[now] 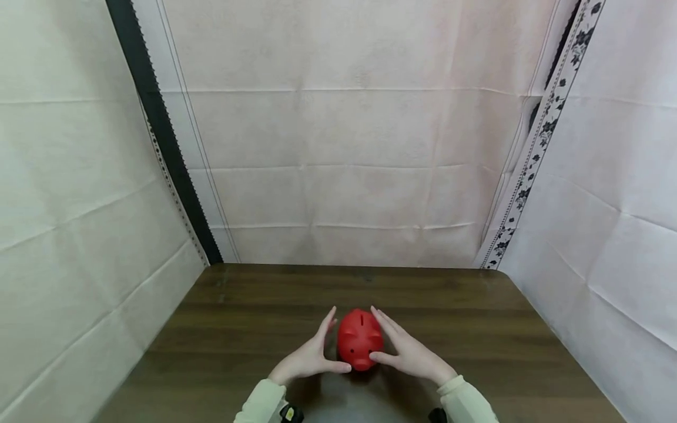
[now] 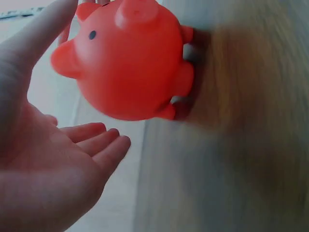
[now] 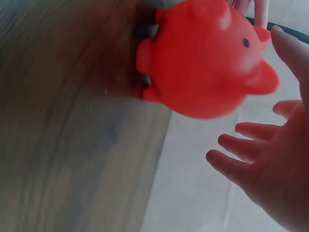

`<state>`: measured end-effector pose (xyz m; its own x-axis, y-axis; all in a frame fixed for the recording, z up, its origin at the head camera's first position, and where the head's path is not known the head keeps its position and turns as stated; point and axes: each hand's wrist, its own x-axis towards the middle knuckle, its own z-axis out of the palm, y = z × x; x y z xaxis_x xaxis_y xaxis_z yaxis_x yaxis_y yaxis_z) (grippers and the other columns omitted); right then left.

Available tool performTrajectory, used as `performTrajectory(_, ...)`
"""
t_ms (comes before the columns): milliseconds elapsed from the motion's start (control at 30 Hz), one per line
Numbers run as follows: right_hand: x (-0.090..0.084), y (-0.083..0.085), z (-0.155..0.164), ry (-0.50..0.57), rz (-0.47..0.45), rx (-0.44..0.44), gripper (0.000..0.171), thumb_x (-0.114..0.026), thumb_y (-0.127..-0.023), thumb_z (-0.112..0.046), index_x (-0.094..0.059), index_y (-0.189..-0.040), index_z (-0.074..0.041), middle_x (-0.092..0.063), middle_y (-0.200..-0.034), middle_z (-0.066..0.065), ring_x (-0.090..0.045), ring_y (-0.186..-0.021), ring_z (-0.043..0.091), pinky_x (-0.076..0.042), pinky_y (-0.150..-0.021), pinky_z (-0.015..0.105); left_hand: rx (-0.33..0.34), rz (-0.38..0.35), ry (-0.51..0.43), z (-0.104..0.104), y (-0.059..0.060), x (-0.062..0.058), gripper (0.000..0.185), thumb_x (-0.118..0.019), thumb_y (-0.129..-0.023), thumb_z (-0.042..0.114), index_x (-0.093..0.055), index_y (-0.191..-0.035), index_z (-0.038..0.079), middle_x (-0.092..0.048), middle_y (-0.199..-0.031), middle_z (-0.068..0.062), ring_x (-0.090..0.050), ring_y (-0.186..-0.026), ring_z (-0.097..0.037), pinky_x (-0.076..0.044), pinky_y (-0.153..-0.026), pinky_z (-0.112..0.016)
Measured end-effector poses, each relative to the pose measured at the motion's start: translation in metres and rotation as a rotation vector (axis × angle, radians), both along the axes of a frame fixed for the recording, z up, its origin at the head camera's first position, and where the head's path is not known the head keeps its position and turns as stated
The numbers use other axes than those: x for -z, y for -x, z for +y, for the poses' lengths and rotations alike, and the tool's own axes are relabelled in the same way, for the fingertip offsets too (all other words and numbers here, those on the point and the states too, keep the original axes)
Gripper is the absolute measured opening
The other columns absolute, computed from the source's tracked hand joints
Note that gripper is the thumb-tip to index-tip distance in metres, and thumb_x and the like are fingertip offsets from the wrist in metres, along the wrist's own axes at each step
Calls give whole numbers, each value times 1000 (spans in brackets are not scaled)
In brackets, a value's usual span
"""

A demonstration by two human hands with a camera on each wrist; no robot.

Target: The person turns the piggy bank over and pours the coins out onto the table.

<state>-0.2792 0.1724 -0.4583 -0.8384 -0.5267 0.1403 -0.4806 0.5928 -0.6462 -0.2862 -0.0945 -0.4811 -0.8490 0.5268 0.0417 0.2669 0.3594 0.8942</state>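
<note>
A red piggy bank [image 1: 359,341] with a coin slot on top stands upright on its feet on the brown wooden table [image 1: 254,317], snout toward me. My left hand [image 1: 312,355] is at its left side, thumb and fingers spread. On the other side my right hand [image 1: 409,352] is spread the same way, its thumb tip in front of the face by one eye. In the left wrist view, a gap shows between the left palm and the piggy bank [image 2: 130,67]. The right wrist view shows the right fingers apart from the piggy bank [image 3: 198,67] too; whether either thumb touches it I cannot tell.
Pale creased cloth hangs behind the table [image 1: 338,129], with more cloth at the left [image 1: 79,235] and right [image 1: 608,235]. A black strip [image 1: 164,129] runs down the left corner and a floral border [image 1: 539,141] down the right.
</note>
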Motion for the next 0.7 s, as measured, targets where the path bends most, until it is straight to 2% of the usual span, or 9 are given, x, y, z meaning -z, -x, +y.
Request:
performTrajectory(167,2,9,-8,69,-58,-16,95,-69,-87,-42,-10,-157,-15,-22,-160,14,-33,-143,35,-40,-107,58,17,-78,-129,12,14,5,114,-79,-78,24,5,-155,20,-17,-160,-19,-19,-147,-40,-29,-115,-57)
performTrajectory(267,8,11,-11,115,-83,-13,95,-70,-88,-37,-9,-156,-12,-23,-158,17,-37,-139,37,-43,-104,56,11,-100,-172,15,17,11,116,-81,-77,22,4,-156,22,-16,-160,-19,-20,-146,-41,-30,-115,-57)
performTrajectory(400,24,7,-14,168,-119,-38,96,-69,-89,-33,-5,-156,-9,-24,-156,21,-41,-135,38,-46,-103,39,19,-129,-202,15,11,26,123,-83,-76,18,10,-155,17,-14,-159,-25,-23,-144,-46,-33,-113,-57)
performTrajectory(533,40,4,-18,230,-177,-55,95,-68,-90,-30,-3,-155,-8,-27,-153,24,-42,-131,39,-46,-96,24,28,-166,-226,15,4,39,127,-83,-75,15,17,-153,12,-15,-157,-28,-30,-140,-46,-37,-109,-56)
performTrajectory(600,44,5,-19,273,-187,-56,94,-69,-90,-27,-4,-155,-8,-28,-151,24,-43,-130,38,-46,-95,23,19,-158,-229,15,4,42,127,-83,-75,15,16,-153,9,-18,-156,-28,-33,-139,-44,-39,-109,-55)
performTrajectory(700,46,9,-21,324,-190,-44,91,-69,-90,-24,-6,-153,-9,-31,-150,22,-44,-129,33,-46,-94,23,-9,-104,-200,16,9,41,123,-85,-72,16,6,-154,6,-26,-154,-25,-36,-137,-40,-39,-107,-55)
